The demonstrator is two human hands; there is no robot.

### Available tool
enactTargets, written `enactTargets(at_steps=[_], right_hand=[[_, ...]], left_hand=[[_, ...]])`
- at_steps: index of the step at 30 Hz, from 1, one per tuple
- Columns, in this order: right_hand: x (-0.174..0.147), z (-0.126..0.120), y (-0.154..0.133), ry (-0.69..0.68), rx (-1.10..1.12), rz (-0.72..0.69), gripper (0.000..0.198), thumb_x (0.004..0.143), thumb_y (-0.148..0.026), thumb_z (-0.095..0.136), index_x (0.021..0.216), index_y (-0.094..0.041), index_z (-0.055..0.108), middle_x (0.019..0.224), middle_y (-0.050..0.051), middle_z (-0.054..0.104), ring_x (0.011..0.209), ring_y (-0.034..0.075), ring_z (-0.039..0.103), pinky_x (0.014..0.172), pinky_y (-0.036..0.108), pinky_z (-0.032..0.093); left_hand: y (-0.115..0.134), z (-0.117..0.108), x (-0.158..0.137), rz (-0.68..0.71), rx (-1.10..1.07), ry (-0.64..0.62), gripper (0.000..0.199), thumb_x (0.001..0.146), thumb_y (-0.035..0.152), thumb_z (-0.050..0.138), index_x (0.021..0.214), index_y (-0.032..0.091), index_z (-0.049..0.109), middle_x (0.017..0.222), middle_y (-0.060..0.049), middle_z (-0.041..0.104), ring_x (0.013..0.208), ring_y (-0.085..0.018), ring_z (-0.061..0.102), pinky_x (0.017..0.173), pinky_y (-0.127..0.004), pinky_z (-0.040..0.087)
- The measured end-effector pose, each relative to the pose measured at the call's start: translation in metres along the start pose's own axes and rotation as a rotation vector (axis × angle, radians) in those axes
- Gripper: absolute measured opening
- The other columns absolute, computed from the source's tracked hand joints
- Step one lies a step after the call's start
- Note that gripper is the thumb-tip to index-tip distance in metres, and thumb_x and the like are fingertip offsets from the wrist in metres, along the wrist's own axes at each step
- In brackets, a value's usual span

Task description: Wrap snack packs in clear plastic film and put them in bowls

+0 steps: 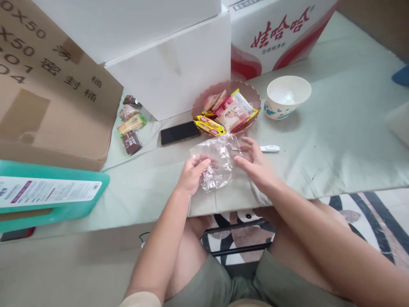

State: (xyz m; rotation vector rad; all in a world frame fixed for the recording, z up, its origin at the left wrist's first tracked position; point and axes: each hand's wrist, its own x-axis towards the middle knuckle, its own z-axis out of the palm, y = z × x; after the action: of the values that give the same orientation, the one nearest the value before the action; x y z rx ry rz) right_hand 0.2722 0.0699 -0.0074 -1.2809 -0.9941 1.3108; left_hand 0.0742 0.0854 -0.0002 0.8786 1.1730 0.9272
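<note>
A crumpled clear plastic bag (219,164) is held up over the front part of the table. My left hand (191,172) is closed on the bag's left side, thumb pressed on top. At its right edge, my right hand (254,160) has thumb and fingers apart, close to the plastic; whether they touch it I cannot tell. Just behind the bag stands a pinkish ribbed bowl (252,123) of wrapped snacks (234,113). Beyond my right hand lies a slim white object (270,149), partly hidden by the fingers.
A black phone (179,133) lies left of the bowl, near several wrapped snacks (131,123). A paper bowl (284,104) with clear plastic inside stands right. Cardboard (57,106) and white boxes (191,64) line the back and left; a green jug (64,217) sits front left.
</note>
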Motion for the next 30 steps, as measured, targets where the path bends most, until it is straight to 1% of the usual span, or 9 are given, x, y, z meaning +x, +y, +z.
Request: enactTargets(at_steps=[2,4,6,10,13,17,23,27,30], right_hand=[[-0.004,-0.002,-0.001,0.107,-0.234,-0.195,0.041,0.073,-0.040,0.074,0.106,-0.026,0.055,0.099,0.004,0.064,0.093,0.022,0.063,0.084,0.040,0.051],[-0.006,-0.003,-0.002,0.121,-0.376,-0.274,0.024,0.079,-0.039,0.068,0.096,-0.024,0.058,0.078,0.000,0.059,0.075,0.019,0.058,0.075,0.037,0.048],[-0.006,-0.001,-0.003,0.060,-0.410,-0.247,0.021,0.082,-0.041,0.063,0.093,-0.023,0.061,0.073,-0.001,0.059,0.065,0.016,0.053,0.068,0.034,0.045],[0.001,0.006,-0.004,-0.009,-0.424,-0.190,0.032,0.080,-0.046,0.067,0.099,-0.021,0.066,0.091,0.005,0.066,0.073,0.018,0.055,0.071,0.035,0.043],[0.005,0.011,-0.005,-0.095,-0.362,-0.127,0.029,0.079,-0.049,0.068,0.090,-0.022,0.067,0.075,0.001,0.057,0.071,0.018,0.051,0.069,0.034,0.042],[0.005,0.012,-0.006,-0.047,-0.246,-0.151,0.023,0.081,-0.045,0.065,0.075,-0.023,0.059,0.073,-0.001,0.051,0.070,0.016,0.047,0.069,0.032,0.039],[0.003,0.008,-0.006,0.017,-0.043,-0.087,0.023,0.081,-0.042,0.062,0.076,-0.024,0.048,0.079,-0.001,0.049,0.075,0.015,0.046,0.072,0.031,0.040],[0.003,0.010,-0.003,-0.055,0.086,-0.010,0.040,0.071,-0.041,0.075,0.098,-0.028,0.049,0.099,0.001,0.059,0.092,0.018,0.056,0.083,0.034,0.047],[0.003,0.011,-0.002,-0.225,0.064,0.117,0.036,0.071,-0.044,0.075,0.094,-0.025,0.055,0.089,0.001,0.062,0.083,0.019,0.059,0.080,0.036,0.049]], left_hand=[[0.001,-0.001,0.001,0.002,-0.025,0.050,0.039,0.062,0.044,0.084,0.081,0.018,0.063,0.086,-0.007,0.078,0.074,-0.023,0.075,0.051,-0.024,0.044],[0.001,-0.002,0.002,-0.001,-0.025,0.045,0.037,0.062,0.044,0.084,0.079,0.018,0.062,0.087,-0.006,0.078,0.078,-0.023,0.075,0.057,-0.026,0.049],[0.000,-0.004,0.002,0.003,-0.008,0.007,0.036,0.064,0.044,0.084,0.078,0.018,0.064,0.089,-0.005,0.078,0.083,-0.023,0.075,0.068,-0.029,0.053],[-0.002,-0.006,0.001,0.049,-0.006,-0.153,0.037,0.065,0.046,0.085,0.073,0.018,0.063,0.094,-0.006,0.079,0.095,-0.026,0.074,0.090,-0.038,0.055],[-0.001,-0.007,0.000,0.082,-0.002,-0.287,0.040,0.067,0.049,0.085,0.070,0.019,0.060,0.101,-0.008,0.080,0.100,-0.029,0.074,0.098,-0.045,0.053],[0.002,-0.009,0.000,0.079,0.017,-0.306,0.044,0.068,0.052,0.084,0.067,0.018,0.056,0.103,-0.011,0.080,0.095,-0.030,0.076,0.092,-0.045,0.056],[0.003,-0.009,-0.001,-0.014,-0.010,-0.115,0.042,0.064,0.045,0.084,0.069,0.018,0.052,0.088,-0.011,0.080,0.076,-0.027,0.077,0.053,-0.026,0.048],[0.003,-0.007,0.002,-0.067,-0.147,-0.098,0.043,0.062,0.044,0.083,0.073,0.020,0.049,0.081,-0.007,0.079,0.080,-0.029,0.077,0.053,-0.027,0.050],[0.003,-0.009,0.004,-0.089,-0.224,-0.120,0.043,0.063,0.049,0.082,0.081,0.020,0.055,0.086,-0.007,0.079,0.091,-0.031,0.077,0.061,-0.031,0.055]])
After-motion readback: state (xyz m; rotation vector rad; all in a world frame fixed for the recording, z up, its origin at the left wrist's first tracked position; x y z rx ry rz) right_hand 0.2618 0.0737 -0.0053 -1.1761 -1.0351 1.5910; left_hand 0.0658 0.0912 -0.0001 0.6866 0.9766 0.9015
